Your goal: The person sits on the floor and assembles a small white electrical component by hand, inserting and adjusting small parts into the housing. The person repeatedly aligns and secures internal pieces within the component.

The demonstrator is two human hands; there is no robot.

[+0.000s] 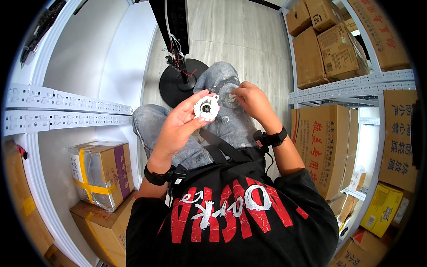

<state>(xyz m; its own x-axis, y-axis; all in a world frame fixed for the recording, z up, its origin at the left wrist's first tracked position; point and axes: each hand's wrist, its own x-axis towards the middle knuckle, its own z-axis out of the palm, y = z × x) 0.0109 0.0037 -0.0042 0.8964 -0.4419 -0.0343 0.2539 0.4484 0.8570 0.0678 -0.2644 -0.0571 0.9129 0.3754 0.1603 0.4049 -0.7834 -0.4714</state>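
Observation:
My left hand (180, 120) holds a round white plastic part (206, 115) by its edge, between thumb and fingers. The part has a dark centre and a small looped tab at its upper right. To the right, my right hand (252, 101) is closed in a pinch above my knee. At its fingertips shows a small whitish piece (232, 98), too small to name; whether it is gripped or lies on the jeans is unclear. Another little pale item (225, 119) rests on my jeans (213, 135), lower down between the hands.
Ahead stands a black post on a round black base (167, 86), with loose wires hanging from it. White metal shelving (80, 102) rises on both sides. Cardboard boxes (322, 147) fill the right shelves, and a yellow-taped box (100, 173) sits at left.

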